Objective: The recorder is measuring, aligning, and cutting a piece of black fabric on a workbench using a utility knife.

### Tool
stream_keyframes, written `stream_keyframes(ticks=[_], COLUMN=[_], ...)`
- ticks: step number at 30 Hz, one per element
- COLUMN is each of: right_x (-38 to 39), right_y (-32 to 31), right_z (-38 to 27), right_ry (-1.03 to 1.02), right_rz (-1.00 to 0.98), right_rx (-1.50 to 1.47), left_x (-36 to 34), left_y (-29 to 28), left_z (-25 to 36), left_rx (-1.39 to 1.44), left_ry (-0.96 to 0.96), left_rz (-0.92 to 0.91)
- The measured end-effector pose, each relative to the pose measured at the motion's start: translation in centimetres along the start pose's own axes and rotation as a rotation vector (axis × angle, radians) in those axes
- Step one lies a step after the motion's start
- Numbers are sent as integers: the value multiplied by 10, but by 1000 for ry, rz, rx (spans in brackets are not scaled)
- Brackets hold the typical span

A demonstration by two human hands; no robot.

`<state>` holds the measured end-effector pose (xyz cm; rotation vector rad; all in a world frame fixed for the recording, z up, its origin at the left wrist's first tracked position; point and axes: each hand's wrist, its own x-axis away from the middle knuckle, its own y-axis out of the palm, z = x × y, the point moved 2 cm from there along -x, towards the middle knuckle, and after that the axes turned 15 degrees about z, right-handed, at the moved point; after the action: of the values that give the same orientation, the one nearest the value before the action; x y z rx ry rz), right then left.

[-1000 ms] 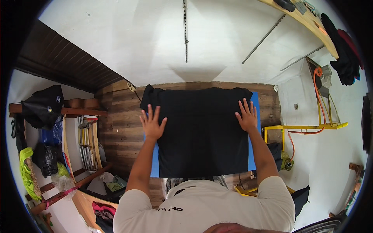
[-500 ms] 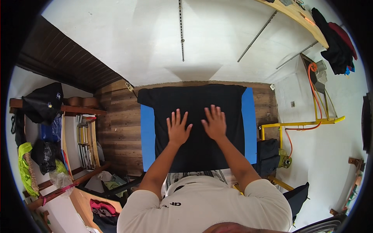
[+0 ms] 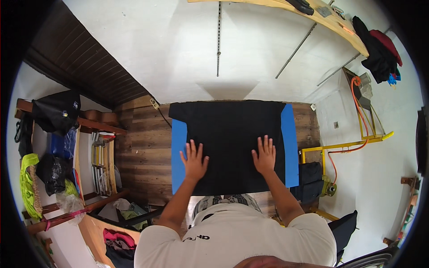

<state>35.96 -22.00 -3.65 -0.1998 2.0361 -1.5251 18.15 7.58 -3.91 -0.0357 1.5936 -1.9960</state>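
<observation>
Black cloth [image 3: 232,127], maybe shirt, looking soft, light; ten-o'clock corner [image 3: 178,110] suiting grip; left hand [image 3: 195,166], right hand [image 3: 265,160] resting, fingers [image 3: 193,150] spread.

The bare, flattened left hand [image 3: 194,164] and bare, flattened right hand [image 3: 265,158] are held apart, backs turned up, fingers straightened and parted. Each thumb is angled toward the opposite hand. Behind them, the bare left forearm [image 3: 178,203] and bare right forearm [image 3: 283,198] are splayed outward.

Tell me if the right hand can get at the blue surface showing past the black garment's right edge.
Probably yes: the right hand is open over the black garment, near the blue surface, with only flat cloth showing between them.
</observation>
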Motion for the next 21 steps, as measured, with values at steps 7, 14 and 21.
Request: stream_keyframes(ticks=[7, 14, 21], right_x=[56, 77, 71], right_y=[-23, -26, -31], right_z=[48, 79, 70], right_ry=[252, 404, 435], right_rz=[-122, -100, -83], right_rx=[220, 257, 259], left_x=[51, 64, 61], left_y=[-41, -57, -53], left_z=[-51, -81, -84], left_rx=[17, 22, 48], left_ry=[115, 173, 178], left_rz=[-179, -251, -236])
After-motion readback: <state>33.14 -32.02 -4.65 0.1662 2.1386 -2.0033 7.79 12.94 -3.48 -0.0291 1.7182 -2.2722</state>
